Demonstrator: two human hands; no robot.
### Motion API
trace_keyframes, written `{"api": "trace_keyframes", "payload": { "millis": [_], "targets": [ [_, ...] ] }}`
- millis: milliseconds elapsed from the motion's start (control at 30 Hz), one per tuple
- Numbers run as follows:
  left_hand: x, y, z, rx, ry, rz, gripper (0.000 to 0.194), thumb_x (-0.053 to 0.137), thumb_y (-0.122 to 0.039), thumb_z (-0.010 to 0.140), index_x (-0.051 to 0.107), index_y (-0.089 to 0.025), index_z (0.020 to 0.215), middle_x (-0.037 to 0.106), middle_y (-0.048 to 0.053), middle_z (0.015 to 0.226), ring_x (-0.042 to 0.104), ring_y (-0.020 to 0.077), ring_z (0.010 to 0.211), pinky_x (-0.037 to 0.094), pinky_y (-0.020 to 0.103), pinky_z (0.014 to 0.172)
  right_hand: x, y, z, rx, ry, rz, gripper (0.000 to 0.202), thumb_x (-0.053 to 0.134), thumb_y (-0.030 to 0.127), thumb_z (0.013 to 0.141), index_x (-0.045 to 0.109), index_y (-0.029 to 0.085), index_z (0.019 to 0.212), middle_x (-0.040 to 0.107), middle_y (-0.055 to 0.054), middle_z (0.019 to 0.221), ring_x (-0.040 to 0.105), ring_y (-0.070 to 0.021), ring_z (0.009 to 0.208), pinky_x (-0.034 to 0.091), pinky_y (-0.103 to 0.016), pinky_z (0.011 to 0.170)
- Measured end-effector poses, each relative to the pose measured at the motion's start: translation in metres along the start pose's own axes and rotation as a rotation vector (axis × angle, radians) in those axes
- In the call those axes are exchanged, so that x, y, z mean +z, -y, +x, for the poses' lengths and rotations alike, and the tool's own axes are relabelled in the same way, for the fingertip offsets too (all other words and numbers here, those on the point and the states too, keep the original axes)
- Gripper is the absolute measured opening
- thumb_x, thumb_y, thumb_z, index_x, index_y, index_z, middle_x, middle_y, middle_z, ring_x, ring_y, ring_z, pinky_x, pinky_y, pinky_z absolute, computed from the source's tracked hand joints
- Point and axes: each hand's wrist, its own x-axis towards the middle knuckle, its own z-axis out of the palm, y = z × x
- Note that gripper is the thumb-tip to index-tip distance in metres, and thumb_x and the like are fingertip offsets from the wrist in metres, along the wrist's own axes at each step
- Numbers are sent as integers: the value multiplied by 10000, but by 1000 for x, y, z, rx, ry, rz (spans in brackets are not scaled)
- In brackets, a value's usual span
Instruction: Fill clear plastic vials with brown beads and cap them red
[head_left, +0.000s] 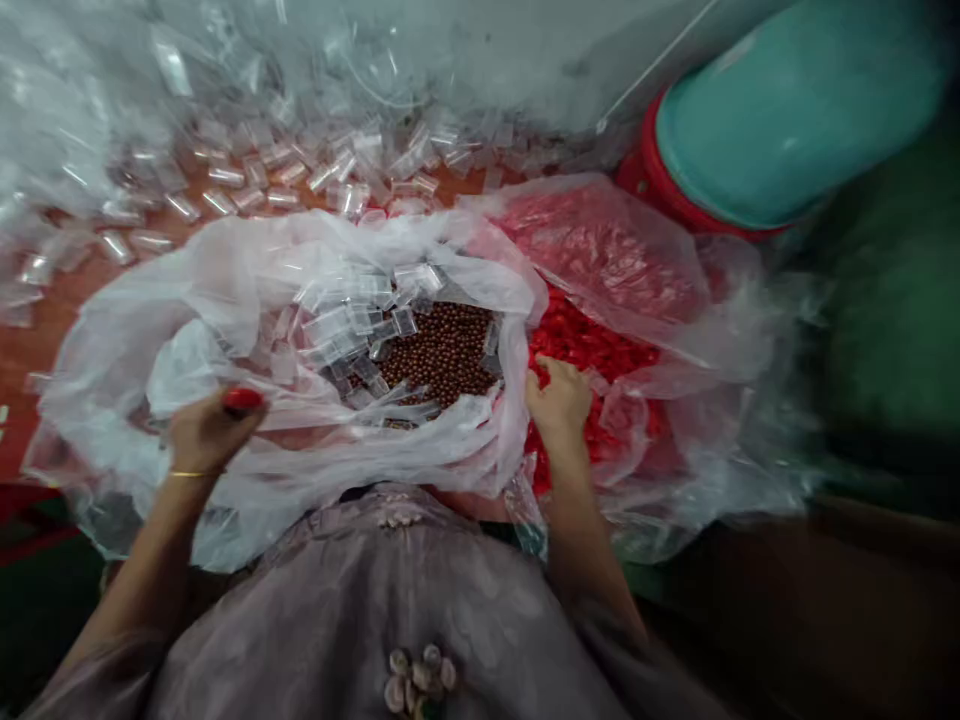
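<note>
My left hand (pixel 201 432) is closed around a small red cap (pixel 242 400), whose round top shows at the thumb. It is over the left part of an open white plastic bag (pixel 217 265). Inside that bag are many brown beads (pixel 442 350) and clear small plastic containers (pixel 337 330). My right hand (pixel 561 400) reaches to the edge of a heap of red caps (pixel 592 335) in a second plastic bag (pixel 697 330). Its thumb and forefinger are apart, with red showing between them; the other fingers are partly hidden.
Many clear small containers (pixel 285 198) lie scattered across the orange-red tabletop (pixel 19 350) behind the bag. A large clear bag (pixel 67 110) is at the back left. At the back right, a blue-green tub (pixel 795 110) rests on a red base (pixel 652 170).
</note>
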Motion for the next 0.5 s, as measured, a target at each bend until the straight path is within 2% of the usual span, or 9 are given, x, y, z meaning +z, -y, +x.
{"api": "trace_keyframes", "payload": {
  "millis": [67, 100, 133, 200, 267, 300, 400, 467, 500],
  "targets": [
    [-1, 42, 15, -273, -17, 62, 549, 562, -616, 675, 587, -183, 1011, 681, 116, 956, 619, 298, 909, 447, 333, 705, 10, -9, 3, 41, 33, -49, 415, 486, 358, 809, 605, 137, 1139, 577, -155, 1118, 480, -302, 1034, 369, -426, 825],
    [-1, 58, 20, -355, -65, 70, 613, 581, -624, 649, 575, -156, 1044, 665, 148, 1007, 605, 321, 933, 449, 360, 714, 15, -13, 5, 53, 40, -65, 414, 493, 360, 802, 613, 131, 1126, 567, -162, 1126, 474, -312, 1035, 367, -434, 816],
    [-2, 69, 25, -400, -140, 64, 660, 595, -617, 634, 558, -133, 1080, 642, 172, 1058, 588, 337, 963, 448, 383, 730, 20, -15, 6, 60, 42, -75, 406, 498, 357, 796, 623, 128, 1107, 559, -166, 1133, 468, -318, 1036, 363, -439, 811],
    [-3, 70, 29, -385, -413, 9, 741, 629, -559, 621, 488, -98, 1183, 560, 207, 1190, 526, 351, 1064, 431, 424, 800, 27, -15, 10, 50, 24, -77, 354, 498, 322, 787, 652, 131, 1041, 548, -157, 1146, 456, -314, 1043, 351, -436, 814],
    [-3, 42, 29, -167, -630, -111, 625, 580, -461, 702, 464, -114, 1209, 550, 169, 1195, 505, 301, 1085, 416, 404, 842, 30, -12, 12, 53, -5, -66, 315, 509, 303, 768, 665, 129, 980, 558, -152, 1137, 454, -312, 1048, 344, -432, 822],
    [-3, 19, 26, 3, -643, -186, 508, 529, -411, 758, 489, -130, 1179, 583, 136, 1129, 522, 262, 1047, 418, 374, 839, 29, -11, 13, 64, -16, -56, 314, 514, 302, 763, 662, 124, 974, 570, -155, 1123, 462, -311, 1043, 345, -429, 822],
    [-1, -69, 13, 508, -396, -306, 284, 422, -339, 863, 573, -177, 1042, 626, 71, 959, 566, 180, 876, 431, 297, 774, 24, -9, 13, 146, -37, 3, 366, 504, 324, 774, 632, 88, 1023, 627, -177, 993, 531, -294, 941, 370, -404, 795],
    [0, -124, 6, 736, -276, -227, 269, 369, -268, 896, 575, -209, 1058, 605, 70, 1028, 554, 187, 914, 423, 310, 785, 20, -10, 9, 207, -48, 59, 405, 490, 342, 784, 610, 74, 1064, 650, -172, 874, 567, -277, 828, 391, -389, 759],
    [0, -146, 4, 785, -221, -170, 293, 340, -240, 906, 560, -208, 1097, 588, 85, 1065, 546, 200, 947, 424, 324, 787, 19, -11, 6, 222, -55, 92, 420, 480, 351, 788, 602, 77, 1082, 653, -166, 843, 575, -271, 790, 399, -385, 744]
  ]
}}
